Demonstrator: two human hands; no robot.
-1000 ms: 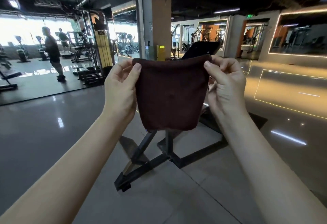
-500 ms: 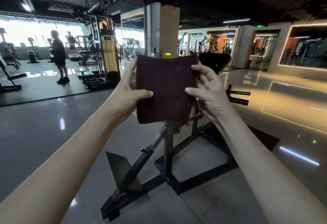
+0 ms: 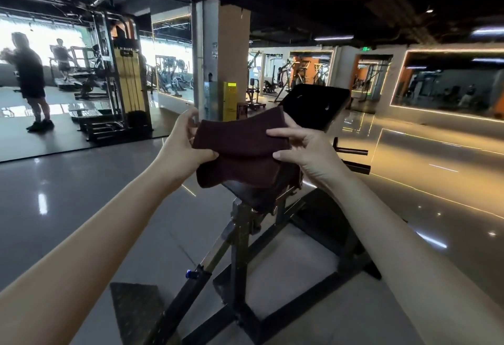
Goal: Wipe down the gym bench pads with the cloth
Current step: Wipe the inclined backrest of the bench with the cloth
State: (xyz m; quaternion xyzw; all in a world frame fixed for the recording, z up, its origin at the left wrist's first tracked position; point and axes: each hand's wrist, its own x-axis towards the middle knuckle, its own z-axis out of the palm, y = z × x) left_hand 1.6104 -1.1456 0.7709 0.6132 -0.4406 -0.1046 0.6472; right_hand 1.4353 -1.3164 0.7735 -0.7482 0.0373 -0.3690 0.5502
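Observation:
A dark maroon cloth [image 3: 240, 151] is folded over in front of me, held between both hands. My left hand [image 3: 182, 143] pinches its left edge with thumb and fingers. My right hand [image 3: 302, 151] pinches its right edge, forefinger lying along the top fold. Just below the cloth is the bench's dark seat pad [image 3: 253, 194], partly hidden by it. The black upper pad [image 3: 316, 104] tilts up behind the cloth. The bench's black steel frame [image 3: 240, 257] stands on the floor under my arms.
Glossy grey floor lies all around the bench. A yellow weight-stack machine [image 3: 125, 83] and a person [image 3: 30, 77] stand far left. A pillar [image 3: 221, 58] rises behind the cloth. Bench foot pegs [image 3: 351, 158] stick out to the right.
The cloth, held up flat before, has been folded over and lowered to just above the seat pad. My view has moved closer to the bench and tilted down.

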